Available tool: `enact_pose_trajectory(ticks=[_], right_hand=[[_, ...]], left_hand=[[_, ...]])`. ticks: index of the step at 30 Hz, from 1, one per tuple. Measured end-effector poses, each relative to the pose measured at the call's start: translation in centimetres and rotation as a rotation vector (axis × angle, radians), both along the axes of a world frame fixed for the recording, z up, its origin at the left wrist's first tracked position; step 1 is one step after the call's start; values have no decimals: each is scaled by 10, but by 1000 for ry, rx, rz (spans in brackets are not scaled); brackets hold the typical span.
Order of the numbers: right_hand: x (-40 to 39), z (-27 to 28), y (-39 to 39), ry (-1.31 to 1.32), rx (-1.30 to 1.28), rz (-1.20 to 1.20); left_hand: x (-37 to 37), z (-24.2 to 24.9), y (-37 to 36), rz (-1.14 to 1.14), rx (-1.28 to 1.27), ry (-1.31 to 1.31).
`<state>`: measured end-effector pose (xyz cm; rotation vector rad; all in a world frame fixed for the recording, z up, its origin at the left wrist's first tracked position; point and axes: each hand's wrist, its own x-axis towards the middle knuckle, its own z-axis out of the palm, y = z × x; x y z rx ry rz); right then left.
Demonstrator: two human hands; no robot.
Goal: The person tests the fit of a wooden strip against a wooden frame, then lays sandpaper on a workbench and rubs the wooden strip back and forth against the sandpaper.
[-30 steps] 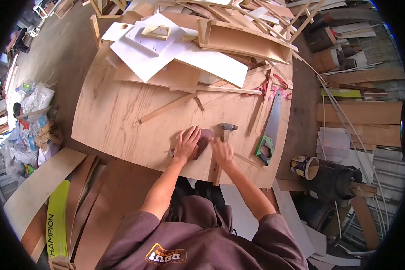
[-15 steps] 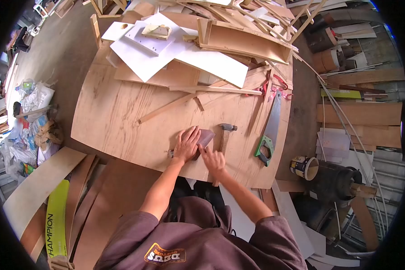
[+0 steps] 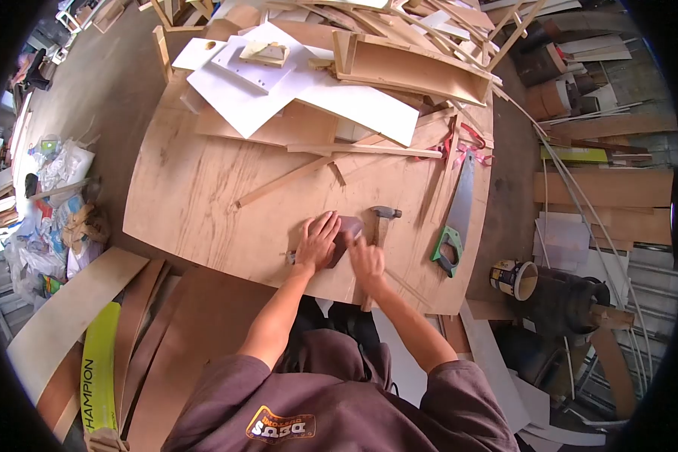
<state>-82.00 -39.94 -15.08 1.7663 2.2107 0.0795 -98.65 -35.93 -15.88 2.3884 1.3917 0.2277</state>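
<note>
My left hand lies flat on a purplish-brown sheet, pressing it to the wooden tabletop, fingers stretched out. Over the sheet's right side is my right hand, its fingers curled in; whatever they pinch, if anything, is hidden. A claw hammer lies just right of that hand, its handle partly behind the hand and forearm. Left of my left wrist sits a small greyish object, too small to name.
Farther right lies a green-handled handsaw. Thin wooden strips, white boards and an open wooden box frame crowd the tabletop's far side. A paint bucket stands off the right edge.
My right hand has moved slightly up and to the right, and its fingers are more curled. More of the sheet shows between the hands. My left hand still holds the sheet down.
</note>
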Motion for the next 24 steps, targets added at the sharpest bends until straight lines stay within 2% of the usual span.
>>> enact_pose_trajectory(ticks=[1, 2, 3, 6, 8, 9, 10, 12, 13, 14, 16, 17, 18, 20, 24], right_hand=[[-6, -1, -15, -38, 30, 105], [2, -5, -12, -40, 33, 102], [13, -4, -5, 63, 245, 204], [24, -3, 9, 104, 225, 140], [-4, 3, 3, 61, 62, -114], [-13, 3, -6, -67, 102, -53], [-6, 2, -3, -71, 109, -56], [16, 1, -4, 154, 70, 258], [21, -16, 2, 148, 562, 230], [24, -31, -2, 148, 564, 232], [7, -6, 5, 89, 114, -76], [-7, 1, 1, 23, -77, -110], [-17, 4, -14, -69, -27, 70], [-4, 6, -18, 133, 203, 214], [20, 7, 20, 143, 64, 64]], left_hand=[[2, -4, 2, -2, 6, -5], [2, -7, 2, 10, 21, -29], [1, -10, -1, 19, 34, -50], [-2, -4, -1, 0, 32, -40], [-3, -11, -4, -9, 8, -43], [-2, -13, -3, -5, 60, -1], [0, -15, -1, -1, 116, 42], [0, -16, -3, -13, 122, 51], [-1, -14, -1, -15, 129, 61], [-1, -12, -1, -13, 131, 61], [-2, -7, 0, -16, 74, 29], [-2, -4, 0, -16, 52, 18], [-1, -9, 1, -16, 54, 14], [-2, -19, 0, -14, 114, -14], [-2, -6, 4, -20, 73, 11]])
